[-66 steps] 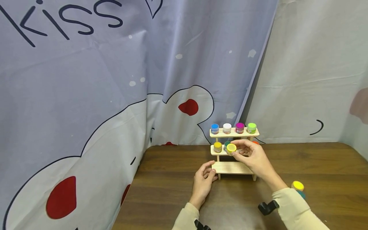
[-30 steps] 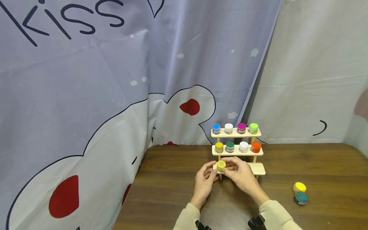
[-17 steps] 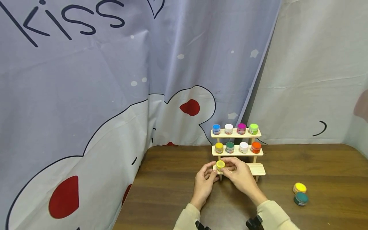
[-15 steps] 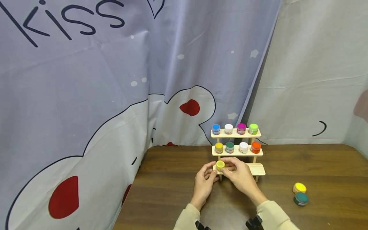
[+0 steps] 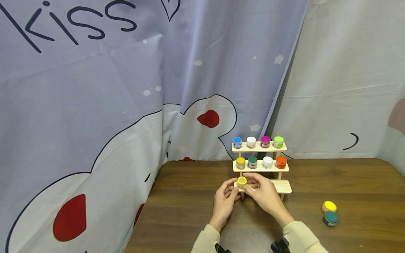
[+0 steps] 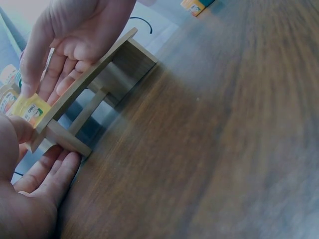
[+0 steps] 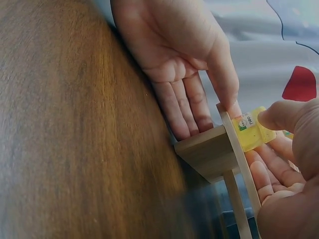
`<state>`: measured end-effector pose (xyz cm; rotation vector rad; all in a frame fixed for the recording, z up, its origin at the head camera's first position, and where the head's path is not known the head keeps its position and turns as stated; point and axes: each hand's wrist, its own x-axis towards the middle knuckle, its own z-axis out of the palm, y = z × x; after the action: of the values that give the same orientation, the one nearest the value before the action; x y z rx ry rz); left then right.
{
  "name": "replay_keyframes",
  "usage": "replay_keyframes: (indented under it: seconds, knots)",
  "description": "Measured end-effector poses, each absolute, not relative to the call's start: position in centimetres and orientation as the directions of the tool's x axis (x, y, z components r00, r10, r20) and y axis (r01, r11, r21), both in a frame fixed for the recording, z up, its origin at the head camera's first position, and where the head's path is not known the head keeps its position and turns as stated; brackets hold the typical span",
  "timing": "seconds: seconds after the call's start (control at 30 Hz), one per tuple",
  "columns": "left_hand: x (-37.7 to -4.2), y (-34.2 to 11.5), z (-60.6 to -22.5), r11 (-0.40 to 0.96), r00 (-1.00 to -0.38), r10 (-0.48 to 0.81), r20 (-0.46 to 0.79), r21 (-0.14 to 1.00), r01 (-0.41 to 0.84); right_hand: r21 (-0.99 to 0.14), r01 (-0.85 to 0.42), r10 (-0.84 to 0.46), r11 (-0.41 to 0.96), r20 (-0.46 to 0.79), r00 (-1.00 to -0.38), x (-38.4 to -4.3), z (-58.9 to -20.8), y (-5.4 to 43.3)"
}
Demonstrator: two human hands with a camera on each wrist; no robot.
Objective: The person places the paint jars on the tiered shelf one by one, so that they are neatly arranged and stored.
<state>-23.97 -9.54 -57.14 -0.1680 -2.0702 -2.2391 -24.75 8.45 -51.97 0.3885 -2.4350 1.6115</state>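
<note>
A small yellow paint jar (image 5: 242, 181) stands upright at the left end of the lowest tier of a three-tier wooden stand (image 5: 282, 186). My right hand (image 5: 264, 193) pinches it between thumb and fingers; its label shows on the jar (image 7: 247, 122) in the right wrist view. Holding the left end of that same tier is my left hand (image 5: 224, 203). Its thumb lies at the shelf's end and the other fingers (image 6: 65, 174) rest against the side support below, as the left wrist view shows.
The top tier carries blue, white, magenta and light green jars (image 5: 278, 142). On the middle tier are yellow, dark green, white and orange jars (image 5: 281, 162). A yellow jar (image 5: 329, 206) and a teal jar (image 5: 330, 219) stand on the table to the right. Curtains (image 5: 196, 77) hang behind.
My right hand has carried the yellow jar from in front of the middle tier down to the lowest tier's left end, then slid it slightly left. My left hand has kept its hold on the stand.
</note>
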Motion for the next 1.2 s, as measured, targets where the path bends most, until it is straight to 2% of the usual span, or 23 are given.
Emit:
replay_keyframes:
  seconds: [0.6,1.2]
  knots:
    - [-24.0,-9.4,-57.1,-0.069,-0.990,0.011,0.138,0.988,0.137,-0.885,-0.373,-0.131,0.278,0.350,-0.927,-24.1,-50.4,9.5]
    - [-24.1,-9.4,-57.3,-0.074,-0.991,0.001,0.132,0.989,0.132,-0.866,-0.442,-0.080,0.236,0.436,-0.896,-23.3,-45.8,12.1]
